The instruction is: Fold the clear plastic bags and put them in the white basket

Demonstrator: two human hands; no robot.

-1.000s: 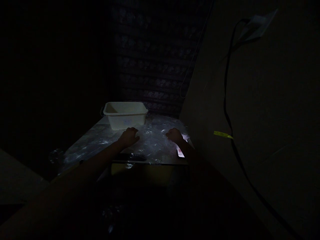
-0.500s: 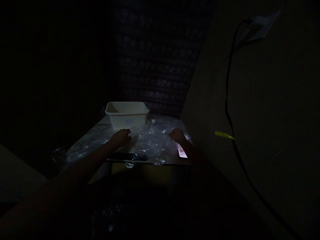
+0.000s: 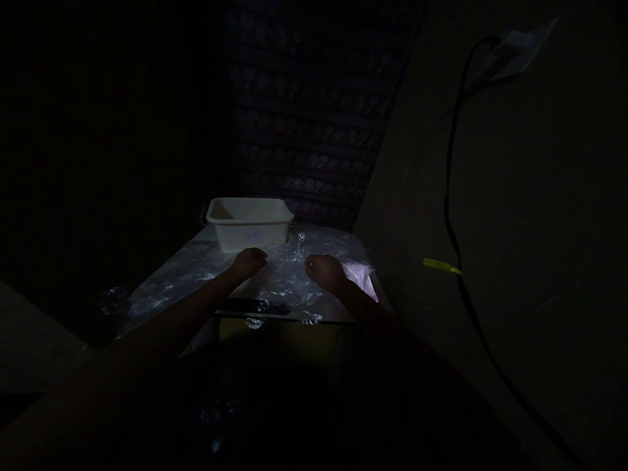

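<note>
Clear crinkled plastic film [image 3: 289, 278] lies spread over a small table in dim light. My left hand [image 3: 250, 261] is over the film, just in front of a pale plastic tub [image 3: 252, 232], its fingers closed on what looks like the film. To its right, my right hand [image 3: 324, 271] is also closed at the film, thumb and fingers pressed together. A gap of film shows between the two hands. Beside my right wrist a bright, pinkish lit surface [image 3: 360, 276] shows, partly covered by film.
A dark, long object [image 3: 252, 306] lies along the table's near edge. On the right wall, a black cable [image 3: 447, 196] with a yellow tag [image 3: 441, 265] hangs down. A dark patterned curtain or screen [image 3: 304, 131] is behind the table.
My right hand has moved left, towards my left hand, which has shifted slightly right. The film by the lit surface has moved, covering its lower part differently.
</note>
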